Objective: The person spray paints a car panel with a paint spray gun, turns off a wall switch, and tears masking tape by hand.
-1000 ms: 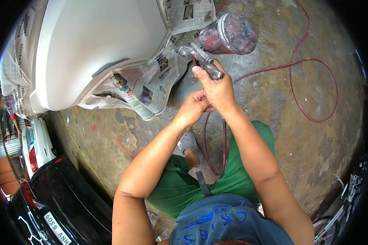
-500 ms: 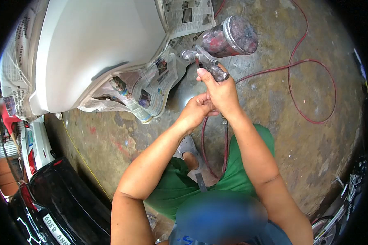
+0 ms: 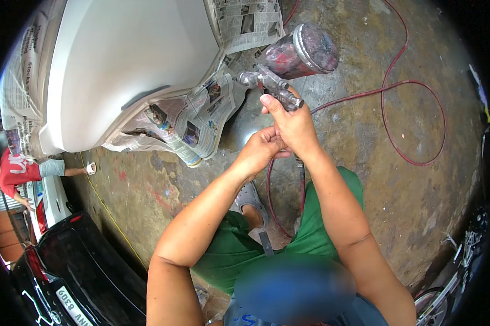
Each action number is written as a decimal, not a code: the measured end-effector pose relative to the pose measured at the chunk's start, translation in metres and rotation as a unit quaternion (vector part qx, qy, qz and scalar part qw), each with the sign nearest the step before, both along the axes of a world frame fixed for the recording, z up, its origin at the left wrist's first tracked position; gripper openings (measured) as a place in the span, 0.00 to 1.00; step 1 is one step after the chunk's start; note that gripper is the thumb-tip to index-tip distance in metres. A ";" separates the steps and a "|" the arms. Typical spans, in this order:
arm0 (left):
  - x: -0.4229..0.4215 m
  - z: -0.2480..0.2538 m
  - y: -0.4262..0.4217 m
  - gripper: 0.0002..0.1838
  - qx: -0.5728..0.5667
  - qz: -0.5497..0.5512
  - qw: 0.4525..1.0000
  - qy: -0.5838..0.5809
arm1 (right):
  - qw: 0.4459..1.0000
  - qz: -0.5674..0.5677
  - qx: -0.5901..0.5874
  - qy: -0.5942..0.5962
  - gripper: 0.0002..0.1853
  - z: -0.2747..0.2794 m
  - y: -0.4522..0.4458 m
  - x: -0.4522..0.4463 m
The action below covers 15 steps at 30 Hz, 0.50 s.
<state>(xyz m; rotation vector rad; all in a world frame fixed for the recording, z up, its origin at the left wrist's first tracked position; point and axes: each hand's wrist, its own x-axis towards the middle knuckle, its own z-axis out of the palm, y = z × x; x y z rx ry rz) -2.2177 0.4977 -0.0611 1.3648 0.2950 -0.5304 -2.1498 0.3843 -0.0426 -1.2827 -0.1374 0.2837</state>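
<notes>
My right hand [image 3: 294,127] is wrapped round the handle of a spray gun [image 3: 277,87], its thumb up at the back of the gun's body. A paint-stained cup [image 3: 288,57] with a lid sits above the gun, whose nozzle points left. My left hand [image 3: 260,149] is closed in a pinch against the right hand's fingers, low at the handle; what its fingertips hold is hidden. A red air hose [image 3: 270,198] hangs below the hands. Left of the nozzle stands a pale car body panel [image 3: 130,49], edged with taped newspaper [image 3: 193,122].
A black car [image 3: 92,266] stands at lower left, with a white car [image 3: 52,198] behind it. A person in a red shirt [image 3: 17,171] is at far left. The hose [image 3: 383,108] loops across the floor at right; a bicycle [image 3: 443,299] stands lower right.
At far left, the person in red has come further into view, a leg now showing. The spray gun and cup have shifted very slightly left; both hands keep their hold.
</notes>
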 end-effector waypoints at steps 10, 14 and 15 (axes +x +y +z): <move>0.004 0.008 -0.007 0.18 -0.007 -0.013 1.000 -0.008 | 0.995 -0.065 -0.069 -0.021 0.22 0.003 -0.009 0.003; 0.003 0.005 -0.005 0.18 -0.018 -0.012 1.000 -0.017 | 0.994 -0.064 -0.074 -0.041 0.21 0.005 -0.009 0.003; 0.002 0.004 -0.005 0.18 -0.016 -0.013 1.000 -0.018 | 0.994 -0.064 -0.075 -0.054 0.21 0.003 -0.008 0.002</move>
